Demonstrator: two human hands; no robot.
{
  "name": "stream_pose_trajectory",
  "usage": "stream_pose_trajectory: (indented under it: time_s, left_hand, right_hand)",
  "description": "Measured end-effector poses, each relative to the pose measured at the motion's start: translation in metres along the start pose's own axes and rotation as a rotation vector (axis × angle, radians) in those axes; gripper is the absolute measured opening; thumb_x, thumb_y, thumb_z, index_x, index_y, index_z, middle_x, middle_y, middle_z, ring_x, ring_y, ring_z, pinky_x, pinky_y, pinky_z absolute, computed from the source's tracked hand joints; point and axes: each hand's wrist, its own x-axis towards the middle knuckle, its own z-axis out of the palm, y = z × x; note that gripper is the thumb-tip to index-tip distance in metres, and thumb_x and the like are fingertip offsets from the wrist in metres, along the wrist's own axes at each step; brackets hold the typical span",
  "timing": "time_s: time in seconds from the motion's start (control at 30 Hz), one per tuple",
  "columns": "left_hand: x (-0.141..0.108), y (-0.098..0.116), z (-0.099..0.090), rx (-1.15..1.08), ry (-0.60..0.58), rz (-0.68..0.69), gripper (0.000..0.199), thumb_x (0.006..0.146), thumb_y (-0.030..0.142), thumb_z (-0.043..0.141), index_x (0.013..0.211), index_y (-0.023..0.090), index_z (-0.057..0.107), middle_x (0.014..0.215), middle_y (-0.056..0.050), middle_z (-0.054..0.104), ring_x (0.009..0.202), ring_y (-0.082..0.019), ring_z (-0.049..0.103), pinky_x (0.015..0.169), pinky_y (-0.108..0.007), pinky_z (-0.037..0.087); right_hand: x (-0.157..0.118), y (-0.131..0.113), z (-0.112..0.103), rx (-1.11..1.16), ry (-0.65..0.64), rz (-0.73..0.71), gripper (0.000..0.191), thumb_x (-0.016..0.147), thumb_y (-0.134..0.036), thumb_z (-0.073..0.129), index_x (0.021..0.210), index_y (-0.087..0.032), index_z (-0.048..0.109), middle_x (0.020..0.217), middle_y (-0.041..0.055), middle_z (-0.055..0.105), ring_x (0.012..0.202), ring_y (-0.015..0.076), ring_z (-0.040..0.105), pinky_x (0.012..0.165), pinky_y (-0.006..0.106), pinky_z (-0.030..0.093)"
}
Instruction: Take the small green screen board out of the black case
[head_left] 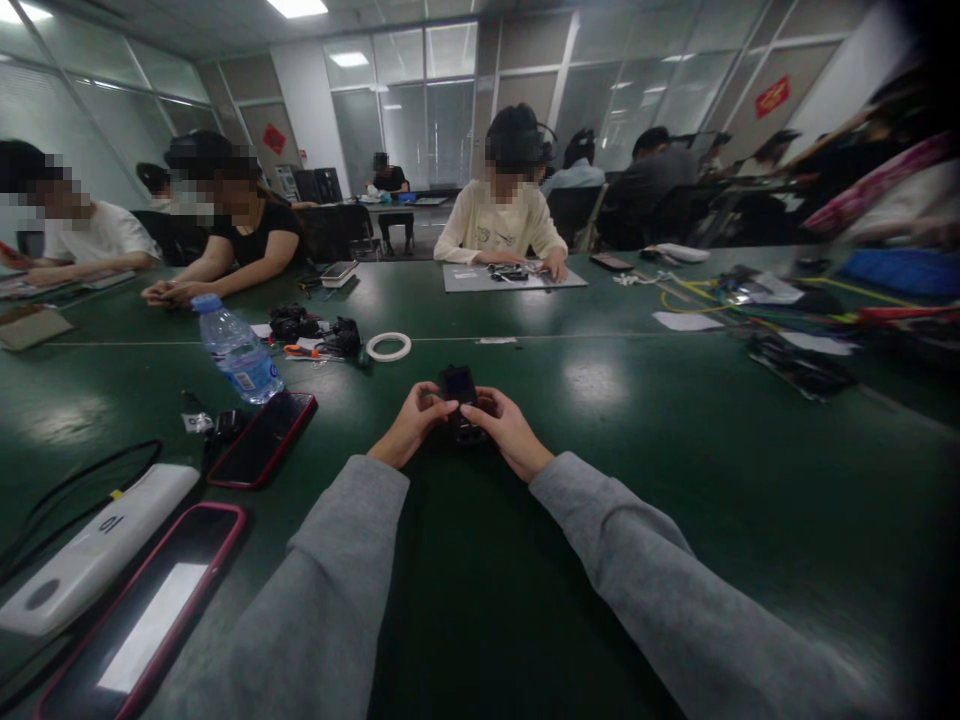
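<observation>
A small black handheld device (pixel 459 385) with a dark screen stands between my two hands, low over the green table (pixel 465 600). My left hand (pixel 417 418) grips its left side, the thumb lying on its front. From the right, my right hand (pixel 504 425) holds the same device, its thumb also on the front just below the screen. My fingers behind the device are partly hidden. Some lighter details show at its lower end, too small to make out.
To my left lie a red-edged phone (pixel 264 440), a pink-cased phone (pixel 146 615), a white power bank (pixel 105 550) and a water bottle (pixel 238 350). Ahead is a white ring (pixel 388 347). Cables and parts (pixel 795 365) lie right. A person (pixel 502 220) sits opposite.
</observation>
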Motion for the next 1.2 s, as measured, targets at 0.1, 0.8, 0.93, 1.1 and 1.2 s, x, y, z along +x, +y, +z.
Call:
stream_pose_trajectory:
  time_s: [0.1,0.8,0.93,1.1,1.2]
  left_hand:
    - [0.001,-0.0017,0.0005,0.004,0.016,0.0,0.05,0.059,0.023,0.077,0.094,0.021,0.042,0.074,0.005,0.054,0.068,-0.009,0.057,0.072,-0.027,0.042]
    - [-0.0039,0.0029,0.0043,0.028,0.011,0.009,0.055,0.058,0.023,0.078,0.098,0.023,0.041,0.09,0.0,0.059,0.083,-0.015,0.06,0.082,-0.034,0.044]
    - [-0.0034,0.0005,0.0028,0.079,0.032,0.026,0.052,0.06,0.026,0.077,0.097,0.022,0.041,0.09,-0.001,0.058,0.083,-0.016,0.059,0.079,-0.034,0.045]
    - [-0.0035,-0.0003,0.0015,0.102,0.025,0.04,0.05,0.061,0.027,0.076,0.098,0.021,0.042,0.09,-0.001,0.058,0.083,-0.014,0.059,0.079,-0.032,0.045]
    - [-0.0036,0.0006,0.0022,0.076,0.034,0.033,0.054,0.06,0.027,0.077,0.1,0.022,0.042,0.089,0.0,0.058,0.081,-0.014,0.059,0.078,-0.031,0.045]
  right_hand:
    - [-0.0006,-0.0004,0.0008,-0.005,-0.007,-0.011,0.054,0.067,-0.039,0.074,0.109,-0.016,0.049,0.101,0.0068,0.058,0.091,0.017,0.056,0.081,0.03,0.047]
    - [-0.0044,-0.0019,0.0031,-0.089,-0.057,-0.04,0.053,0.069,-0.037,0.072,0.111,-0.018,0.047,0.1,0.0052,0.057,0.093,0.0165,0.056,0.083,0.031,0.046]
    - [-0.0041,-0.0009,0.0037,-0.092,-0.052,-0.045,0.051,0.07,-0.037,0.072,0.111,-0.018,0.047,0.1,0.005,0.057,0.093,0.0162,0.056,0.083,0.03,0.046]
    - [-0.0045,-0.0023,0.005,-0.09,-0.041,-0.055,0.052,0.07,-0.037,0.072,0.11,-0.017,0.047,0.099,0.0054,0.057,0.091,0.0162,0.055,0.082,0.03,0.046]
    - [-0.0051,-0.0037,0.0055,-0.08,-0.037,-0.045,0.054,0.068,-0.038,0.073,0.111,-0.017,0.048,0.099,0.0057,0.057,0.092,0.0164,0.056,0.082,0.03,0.046]
